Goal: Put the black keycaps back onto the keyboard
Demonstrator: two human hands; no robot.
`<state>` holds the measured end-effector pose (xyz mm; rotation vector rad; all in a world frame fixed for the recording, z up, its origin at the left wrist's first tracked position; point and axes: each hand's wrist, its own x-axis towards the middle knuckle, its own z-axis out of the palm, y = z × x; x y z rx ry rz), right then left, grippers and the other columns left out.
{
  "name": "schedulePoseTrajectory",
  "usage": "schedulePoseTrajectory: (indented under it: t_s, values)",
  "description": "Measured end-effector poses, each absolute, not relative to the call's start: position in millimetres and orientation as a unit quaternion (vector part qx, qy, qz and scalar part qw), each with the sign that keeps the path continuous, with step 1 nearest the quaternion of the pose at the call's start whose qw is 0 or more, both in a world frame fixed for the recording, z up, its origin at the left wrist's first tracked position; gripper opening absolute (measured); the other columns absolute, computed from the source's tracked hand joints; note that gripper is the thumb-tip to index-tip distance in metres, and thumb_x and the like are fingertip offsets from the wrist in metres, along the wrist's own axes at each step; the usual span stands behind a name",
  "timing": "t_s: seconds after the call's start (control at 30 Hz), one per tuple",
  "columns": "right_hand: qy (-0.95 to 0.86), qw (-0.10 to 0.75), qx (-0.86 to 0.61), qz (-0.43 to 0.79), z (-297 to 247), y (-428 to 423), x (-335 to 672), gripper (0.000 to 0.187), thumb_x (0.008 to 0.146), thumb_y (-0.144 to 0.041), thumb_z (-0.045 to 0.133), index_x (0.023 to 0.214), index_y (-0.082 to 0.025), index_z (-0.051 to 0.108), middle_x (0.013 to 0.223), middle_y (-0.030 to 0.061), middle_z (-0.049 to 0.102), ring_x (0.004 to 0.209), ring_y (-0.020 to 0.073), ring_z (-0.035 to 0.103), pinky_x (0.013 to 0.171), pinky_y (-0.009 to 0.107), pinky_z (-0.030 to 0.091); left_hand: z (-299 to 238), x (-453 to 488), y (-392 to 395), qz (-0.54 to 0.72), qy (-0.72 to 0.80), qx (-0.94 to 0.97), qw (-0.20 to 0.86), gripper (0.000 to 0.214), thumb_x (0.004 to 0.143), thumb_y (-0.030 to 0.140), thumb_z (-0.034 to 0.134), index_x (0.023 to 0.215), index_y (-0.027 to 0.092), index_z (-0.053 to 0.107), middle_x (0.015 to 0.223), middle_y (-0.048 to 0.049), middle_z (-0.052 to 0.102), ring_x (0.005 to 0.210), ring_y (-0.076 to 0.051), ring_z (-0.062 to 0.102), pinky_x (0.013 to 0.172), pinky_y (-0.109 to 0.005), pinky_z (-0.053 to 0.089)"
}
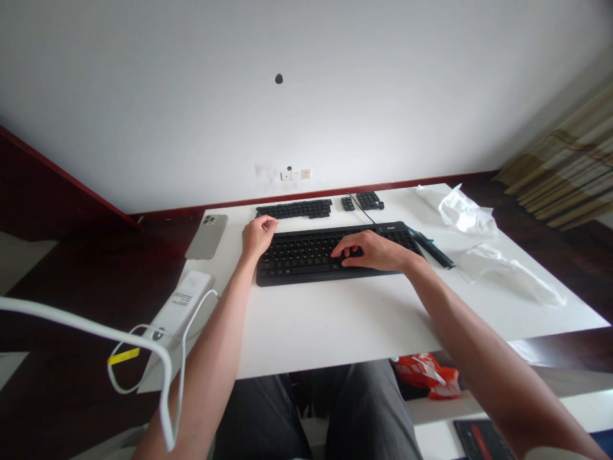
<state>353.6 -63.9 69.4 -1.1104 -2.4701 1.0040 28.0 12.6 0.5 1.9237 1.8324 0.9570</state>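
Note:
A black keyboard (306, 269) lies on the white table, its cable running off the back edge. My left hand (257, 236) is above its left end, thumb and fingertips pinched together. Whatever may be between them is too small to make out. Over the right half of the keys rests my right hand (371, 249), thumb and index finger apart and nothing visible in it. Behind the keyboard, black keycaps (294, 209) are laid out in rows, with a small cluster (347, 204) and a number-pad block (368, 200) to their right.
A phone (209, 236) and a white power strip (179, 303) with a looping white cable (96, 326) are on the left. To the right lie a slim black tool (435, 250) and crumpled white plastic bags (464, 211). A wall stands behind the table.

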Motion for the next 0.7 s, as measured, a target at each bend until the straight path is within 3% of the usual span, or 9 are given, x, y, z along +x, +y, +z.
schedulePoseTrajectory:
  t_s: [0.7]
  values:
    - [-0.85,0.132,-0.38,0.34,67.4,-62.5,354.4,0.03,0.089,-0.026,0.064,0.116,-0.025,0.076,0.116,0.0033,0.076,0.096,0.022,0.07,0.078,0.032,0.055,0.0,28.1,12.2,0.331,0.643,0.672,0.159,0.027,0.091,0.042,0.055,0.092,0.027,0.078,0.085,-0.0016,0.076,0.081,-0.02,0.066,0.073,-0.028,0.044]
